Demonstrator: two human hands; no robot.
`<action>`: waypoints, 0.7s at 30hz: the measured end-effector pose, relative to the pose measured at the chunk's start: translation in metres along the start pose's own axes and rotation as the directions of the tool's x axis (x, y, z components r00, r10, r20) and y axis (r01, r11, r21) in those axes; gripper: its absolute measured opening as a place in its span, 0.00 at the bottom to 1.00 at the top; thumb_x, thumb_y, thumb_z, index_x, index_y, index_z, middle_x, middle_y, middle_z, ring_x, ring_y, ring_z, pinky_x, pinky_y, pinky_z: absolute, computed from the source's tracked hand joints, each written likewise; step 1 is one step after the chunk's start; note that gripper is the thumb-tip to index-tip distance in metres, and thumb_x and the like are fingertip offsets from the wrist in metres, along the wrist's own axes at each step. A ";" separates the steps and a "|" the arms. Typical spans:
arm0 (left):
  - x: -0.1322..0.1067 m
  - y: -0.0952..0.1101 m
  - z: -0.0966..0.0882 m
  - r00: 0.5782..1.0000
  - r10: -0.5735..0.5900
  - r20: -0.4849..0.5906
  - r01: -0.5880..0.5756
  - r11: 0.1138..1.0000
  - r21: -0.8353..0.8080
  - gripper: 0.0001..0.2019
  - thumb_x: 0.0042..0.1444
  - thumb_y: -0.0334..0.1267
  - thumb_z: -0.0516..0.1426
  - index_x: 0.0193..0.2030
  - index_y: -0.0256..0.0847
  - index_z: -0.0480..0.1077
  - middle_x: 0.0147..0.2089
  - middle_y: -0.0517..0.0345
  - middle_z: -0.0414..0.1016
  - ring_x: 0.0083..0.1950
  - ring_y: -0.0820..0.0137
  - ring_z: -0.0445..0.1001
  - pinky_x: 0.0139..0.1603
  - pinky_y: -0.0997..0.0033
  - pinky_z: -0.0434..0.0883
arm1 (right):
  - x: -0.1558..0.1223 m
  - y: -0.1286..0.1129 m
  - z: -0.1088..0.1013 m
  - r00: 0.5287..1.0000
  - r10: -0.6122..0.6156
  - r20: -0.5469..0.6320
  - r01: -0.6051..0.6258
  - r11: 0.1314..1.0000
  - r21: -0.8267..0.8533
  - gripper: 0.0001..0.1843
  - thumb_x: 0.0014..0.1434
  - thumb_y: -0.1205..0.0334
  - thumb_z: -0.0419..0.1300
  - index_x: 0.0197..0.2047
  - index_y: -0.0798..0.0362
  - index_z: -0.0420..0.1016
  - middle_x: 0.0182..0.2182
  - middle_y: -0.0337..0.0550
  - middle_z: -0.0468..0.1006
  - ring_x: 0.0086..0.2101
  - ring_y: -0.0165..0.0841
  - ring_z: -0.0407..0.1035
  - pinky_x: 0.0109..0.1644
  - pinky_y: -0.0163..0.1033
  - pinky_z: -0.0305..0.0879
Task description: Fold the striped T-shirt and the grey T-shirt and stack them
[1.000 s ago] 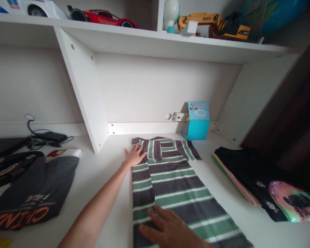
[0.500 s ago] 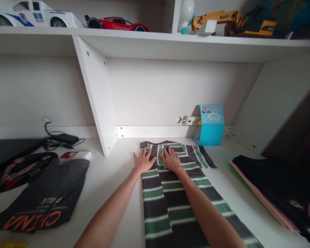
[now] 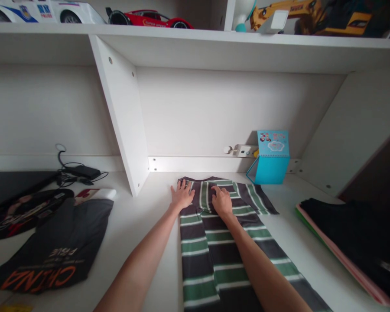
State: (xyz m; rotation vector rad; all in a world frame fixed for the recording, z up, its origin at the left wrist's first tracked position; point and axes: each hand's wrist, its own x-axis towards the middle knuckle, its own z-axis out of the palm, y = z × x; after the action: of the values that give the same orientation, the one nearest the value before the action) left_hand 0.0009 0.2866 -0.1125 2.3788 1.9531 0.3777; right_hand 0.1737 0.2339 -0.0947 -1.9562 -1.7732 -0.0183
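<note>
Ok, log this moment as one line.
left hand: flat on striped shirt | right hand: flat on shirt | desk: white

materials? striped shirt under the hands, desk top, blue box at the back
Striped shirt: soft knit fabric, probably cotton; it drapes and creases. Desk top: white matte laminate or painted board, judging by its flat, even surface. Blue box: likely printed card or thin plastic; unclear.

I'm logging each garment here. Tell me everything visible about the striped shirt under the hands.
The dark grey shirt with green and white stripes looks like soft knit fabric. It lies flat on the white desk surface, its sides folded inward into a long strip, one sleeve spread to the right. The left hand and right hand press flat on its far end, near the collar.
</note>
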 end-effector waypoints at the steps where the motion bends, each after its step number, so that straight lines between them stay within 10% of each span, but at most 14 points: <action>1: 0.000 0.000 0.000 1.000 0.000 -0.002 0.000 1.000 -0.001 0.30 0.58 0.55 0.34 0.65 0.48 0.48 0.68 0.53 0.42 0.67 0.53 0.38 0.59 0.36 0.40 | 0.001 0.000 0.000 1.000 -0.016 -0.005 0.016 1.000 0.010 0.20 0.56 0.71 0.50 0.51 0.52 0.68 0.41 0.49 0.70 0.43 0.38 0.64 0.47 0.38 0.56; 12: -0.002 0.001 -0.005 1.000 -0.004 0.020 0.004 1.000 -0.017 0.30 0.58 0.58 0.33 0.65 0.53 0.47 0.68 0.55 0.42 0.67 0.50 0.38 0.57 0.32 0.38 | 0.003 -0.002 -0.008 0.991 -0.129 -0.040 0.130 0.991 0.017 0.21 0.56 0.76 0.43 0.41 0.58 0.75 0.43 0.52 0.70 0.46 0.37 0.62 0.51 0.36 0.56; 21: -0.004 0.002 -0.006 1.000 -0.011 0.012 0.011 0.999 -0.030 0.28 0.58 0.56 0.36 0.64 0.54 0.49 0.68 0.55 0.43 0.67 0.50 0.38 0.58 0.34 0.39 | -0.014 -0.013 0.006 0.945 -0.279 0.173 0.290 0.956 -0.041 0.28 0.63 0.51 0.44 0.63 0.54 0.54 0.62 0.47 0.52 0.61 0.42 0.43 0.60 0.48 0.44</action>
State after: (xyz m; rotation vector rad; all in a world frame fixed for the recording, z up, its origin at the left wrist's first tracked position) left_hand 0.0013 0.2819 -0.1070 2.3454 1.9405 0.3890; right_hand 0.1572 0.2236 -0.0996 -1.7722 -2.1787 -0.0114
